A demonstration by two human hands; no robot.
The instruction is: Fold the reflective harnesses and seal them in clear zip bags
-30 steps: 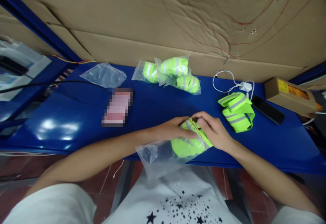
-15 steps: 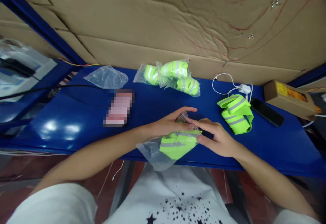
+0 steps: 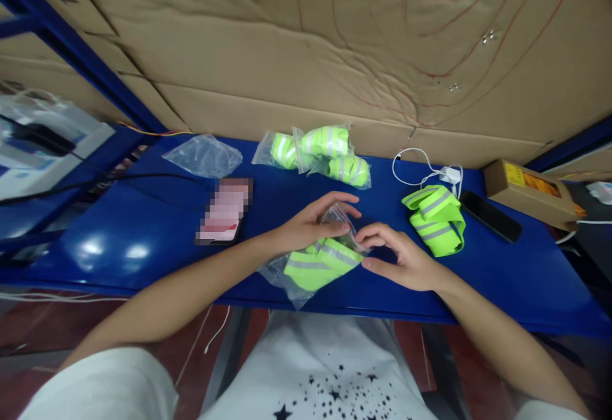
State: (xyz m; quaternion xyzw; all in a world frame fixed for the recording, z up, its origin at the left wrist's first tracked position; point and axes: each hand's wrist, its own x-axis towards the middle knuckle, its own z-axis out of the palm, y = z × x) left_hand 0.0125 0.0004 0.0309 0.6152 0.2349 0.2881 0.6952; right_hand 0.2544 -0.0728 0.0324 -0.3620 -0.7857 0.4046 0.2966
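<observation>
Near the front edge of the blue table lies a clear zip bag [image 3: 301,294] with a folded neon-yellow reflective strap [image 3: 322,264] inside. My left hand [image 3: 318,222] grips the bag's upper part between thumb and fingers. At the right end of the bag's opening is my right hand [image 3: 394,257], its thumb and fingers apart, with the fingertips by the bag's edge. Further right, a loose neon-yellow strap [image 3: 436,222] sits folded without a bag.
Bagged yellow straps [image 3: 327,143] lie at the back, with an unfilled clear bag [image 3: 205,155] to their left. A phone with a lit screen [image 3: 224,211], a black phone [image 3: 491,216], a white cable [image 3: 449,174] and a cardboard box [image 3: 530,194] are on the blue table [image 3: 157,216].
The bag with the strap has shifted slightly left, and the strap in it is tilted differently. My right thumb and fingers have spread further apart. The whole view has shifted a little.
</observation>
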